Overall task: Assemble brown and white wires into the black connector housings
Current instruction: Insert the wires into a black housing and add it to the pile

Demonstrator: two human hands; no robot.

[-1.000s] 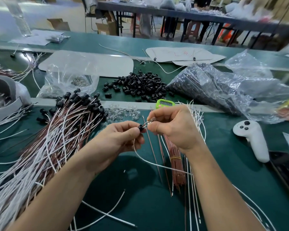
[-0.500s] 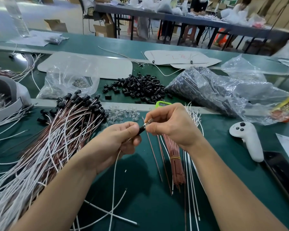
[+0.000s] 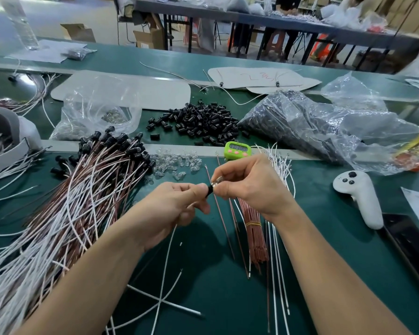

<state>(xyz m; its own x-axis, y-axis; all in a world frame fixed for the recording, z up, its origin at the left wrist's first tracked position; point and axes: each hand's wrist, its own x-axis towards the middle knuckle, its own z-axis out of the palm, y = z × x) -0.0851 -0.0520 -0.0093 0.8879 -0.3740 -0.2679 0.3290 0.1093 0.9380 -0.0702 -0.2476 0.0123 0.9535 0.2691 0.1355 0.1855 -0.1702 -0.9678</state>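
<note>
Centre of the green worktop (image 3: 228,298), held above its surface: the left hand (image 3: 177,209) pinches a black connector housing (image 3: 210,189) between thumb and forefinger, its other fingers curled under. A white wire (image 3: 166,257) hangs from beneath this hand toward the near edge. The right hand (image 3: 249,184), fingers curled, pinches a small clear part (image 3: 218,182) that meets the end of the housing; how far it sits inside cannot be told.

Left side: a large fan of finished leads (image 3: 82,201), brown and white, black caps pointing toward the far edge.

Below the right hand: a banded bundle of brown wires (image 3: 254,243), with loose white wires (image 3: 279,262) just beside it on the right, running to the near edge.

Beyond the hands: a scatter of clear bulbs (image 3: 177,165), a green timer (image 3: 237,150), then a heap of loose black housings (image 3: 203,122). A clear bag of housings (image 3: 300,126) lies to the right of the heap.

Right edge: a white controller (image 3: 358,194), well apart from the hands.
</note>
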